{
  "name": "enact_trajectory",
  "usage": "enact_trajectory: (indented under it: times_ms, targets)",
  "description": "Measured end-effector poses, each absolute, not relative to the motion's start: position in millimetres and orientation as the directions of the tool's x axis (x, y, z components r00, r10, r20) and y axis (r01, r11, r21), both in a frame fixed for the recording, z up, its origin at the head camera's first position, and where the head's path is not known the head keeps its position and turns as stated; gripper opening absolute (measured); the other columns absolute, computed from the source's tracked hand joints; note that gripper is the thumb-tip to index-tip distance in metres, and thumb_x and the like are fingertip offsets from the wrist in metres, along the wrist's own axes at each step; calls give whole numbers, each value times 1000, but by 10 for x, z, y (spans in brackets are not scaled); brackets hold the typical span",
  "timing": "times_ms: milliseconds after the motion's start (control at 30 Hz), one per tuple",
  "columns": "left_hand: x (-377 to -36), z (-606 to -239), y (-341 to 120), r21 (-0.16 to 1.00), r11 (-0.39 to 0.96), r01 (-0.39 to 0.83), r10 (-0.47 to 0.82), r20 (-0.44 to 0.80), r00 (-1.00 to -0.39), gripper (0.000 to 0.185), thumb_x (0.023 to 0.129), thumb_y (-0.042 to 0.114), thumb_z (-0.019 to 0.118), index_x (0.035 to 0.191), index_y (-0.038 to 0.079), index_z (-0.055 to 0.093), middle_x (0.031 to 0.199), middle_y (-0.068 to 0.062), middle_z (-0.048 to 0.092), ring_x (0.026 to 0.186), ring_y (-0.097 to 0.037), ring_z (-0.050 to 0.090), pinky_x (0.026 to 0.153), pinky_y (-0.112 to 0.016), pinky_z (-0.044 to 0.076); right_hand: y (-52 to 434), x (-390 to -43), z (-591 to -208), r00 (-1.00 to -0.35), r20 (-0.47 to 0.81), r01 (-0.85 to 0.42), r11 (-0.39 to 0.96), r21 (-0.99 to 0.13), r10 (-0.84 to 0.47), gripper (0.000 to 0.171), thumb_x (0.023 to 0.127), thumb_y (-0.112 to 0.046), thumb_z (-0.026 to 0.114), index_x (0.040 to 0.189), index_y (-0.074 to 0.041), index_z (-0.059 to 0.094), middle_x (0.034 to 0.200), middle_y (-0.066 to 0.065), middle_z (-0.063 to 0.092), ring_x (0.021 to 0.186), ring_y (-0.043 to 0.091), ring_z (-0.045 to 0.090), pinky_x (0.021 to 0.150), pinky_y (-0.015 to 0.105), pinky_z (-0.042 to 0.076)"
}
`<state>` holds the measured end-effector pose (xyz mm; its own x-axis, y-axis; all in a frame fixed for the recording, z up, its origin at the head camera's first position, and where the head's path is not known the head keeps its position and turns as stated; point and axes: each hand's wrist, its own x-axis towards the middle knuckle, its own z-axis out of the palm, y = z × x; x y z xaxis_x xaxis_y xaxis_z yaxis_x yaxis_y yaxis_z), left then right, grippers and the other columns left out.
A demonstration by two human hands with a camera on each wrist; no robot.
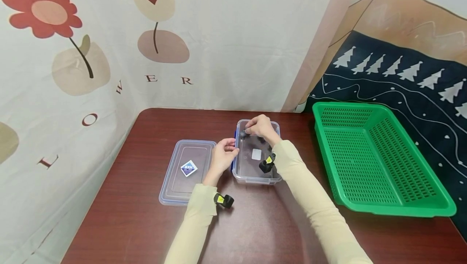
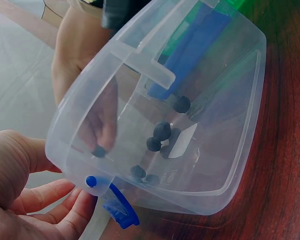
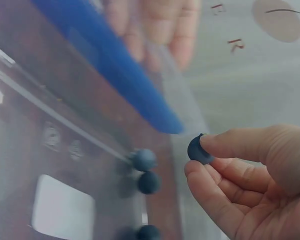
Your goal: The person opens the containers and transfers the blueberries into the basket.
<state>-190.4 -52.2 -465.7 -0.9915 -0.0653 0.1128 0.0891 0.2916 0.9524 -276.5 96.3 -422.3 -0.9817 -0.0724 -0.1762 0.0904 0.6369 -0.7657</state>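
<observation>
A clear plastic box (image 1: 248, 170) with blue side latches stands uncovered on the table. Inside lie several blueberries (image 2: 162, 131), scattered along its floor near a white label. My right hand (image 1: 263, 129) reaches in at the far end, where thumb and forefinger pinch one blueberry (image 3: 199, 150) near the wall. My left hand (image 1: 222, 156) is at the box's left side, thumb and loosely bent fingers resting against the outer wall beside a hanging blue latch (image 2: 119, 206). Left of that hand lies the box's clear lid (image 1: 182, 189), flat, with a blue-and-white diamond sticker.
At the right of the table sits a big green plastic basket (image 1: 330, 170) with slotted walls. A printed cloth (image 1: 237, 33) hangs behind the dark red wooden table (image 1: 120, 215). A small black camera is strapped on each wrist.
</observation>
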Motion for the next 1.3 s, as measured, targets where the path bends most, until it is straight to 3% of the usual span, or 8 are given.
enact_trajectory:
  times_ms: [133,367,967,1300]
  targets:
    - [-1909,-4658,-520,954,285,93,-65,116,-991,30,77,-6,66,106,-10,61,96,-23,64,83,-32,64,72,-34,57,1068,-2750,-4064,-984,-168,101,618,-780,-52,16,79,-10,72,94,-3,71,91,12,69,79,23,67,75,36,56]
    - [-1905,-4674,-511,956,281,85,-65,108,-992,30,77,-7,66,106,-10,61,97,-23,64,85,-33,64,73,-35,57,1315,-2740,-3839,-990,-132,82,564,-822,-48,21,82,-9,70,100,0,69,97,17,67,89,32,66,79,42,54]
    - [-1932,-4698,-511,955,286,76,-74,101,-992,30,77,-6,66,107,-9,62,97,-22,64,85,-32,64,74,-35,57,2104,-2607,-3376,-997,-42,70,564,-823,63,28,88,-12,65,112,1,65,105,22,63,88,26,66,87,38,52]
    - [-1929,-4684,-507,952,298,72,-66,96,-993,31,78,-4,66,108,-8,62,99,-22,64,86,-31,65,74,-34,57,2548,-2467,-3301,-992,13,63,594,-802,123,32,87,-16,66,113,3,64,112,22,62,72,4,64,80,27,55]
